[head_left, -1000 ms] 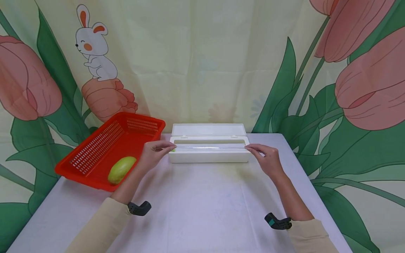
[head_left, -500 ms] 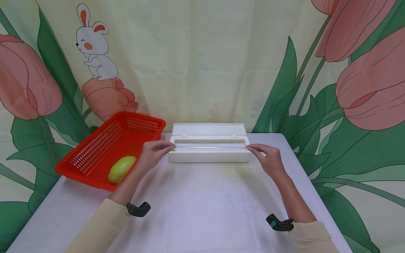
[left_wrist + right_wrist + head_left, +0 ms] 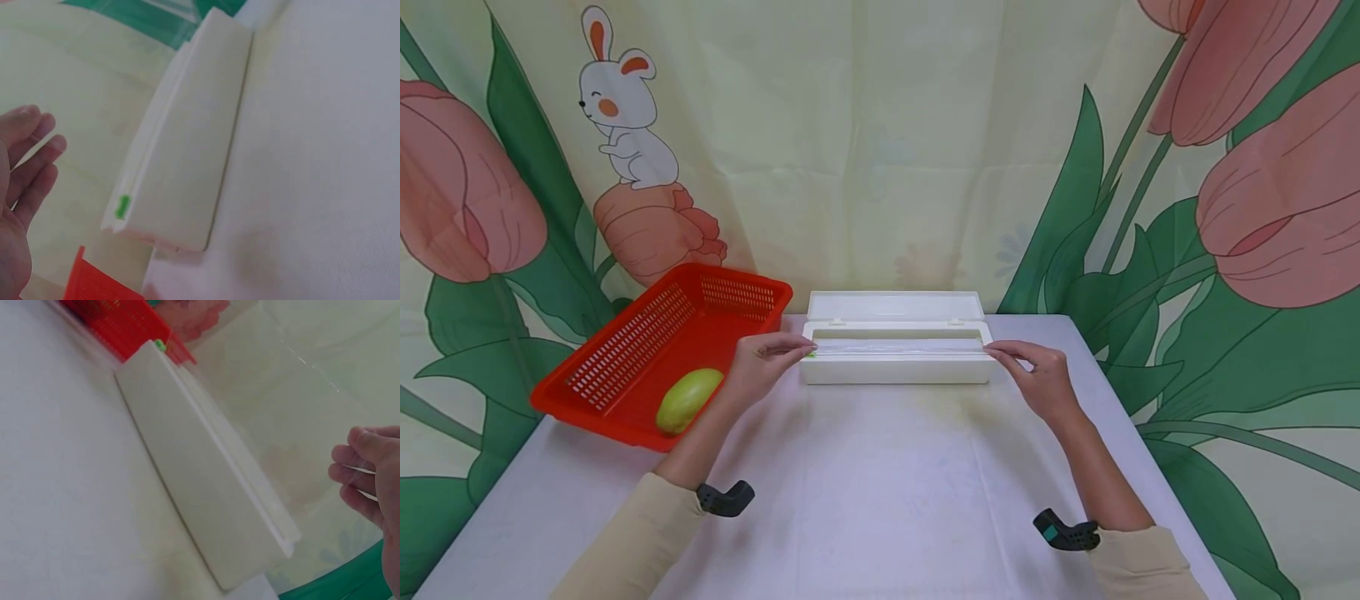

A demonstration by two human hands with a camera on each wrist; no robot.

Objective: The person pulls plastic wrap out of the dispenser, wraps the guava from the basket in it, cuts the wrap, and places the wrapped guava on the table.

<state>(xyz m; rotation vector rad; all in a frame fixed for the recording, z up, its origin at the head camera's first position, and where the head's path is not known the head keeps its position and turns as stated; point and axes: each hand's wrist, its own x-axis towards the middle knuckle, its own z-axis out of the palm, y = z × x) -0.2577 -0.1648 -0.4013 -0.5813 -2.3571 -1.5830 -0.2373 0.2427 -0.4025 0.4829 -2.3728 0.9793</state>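
Wrists edge slightly outward since the earlier frame; box and basket stay put. Left hand [image 3: 763, 371] and right hand [image 3: 1039, 379] each pinch one end of the clear film [image 3: 898, 347], stretched between them above the white box [image 3: 895, 372] (lid [image 3: 895, 307] raised at the back). Box sits on the white tablecloth [image 3: 887, 492], green tag [image 3: 122, 207] at its left end. Red basket [image 3: 610, 333] stands left, holding yellow-green fruit [image 3: 688, 400].

A pale cloth-covered counter [image 3: 880, 483] filling the lower middle of the frame, faintly creased, a long white box [image 3: 895, 372] sitting near its far edge at centre, lid [image 3: 895, 306] tipped back, a red basket [image 3: 688, 337] slantwise at centre left
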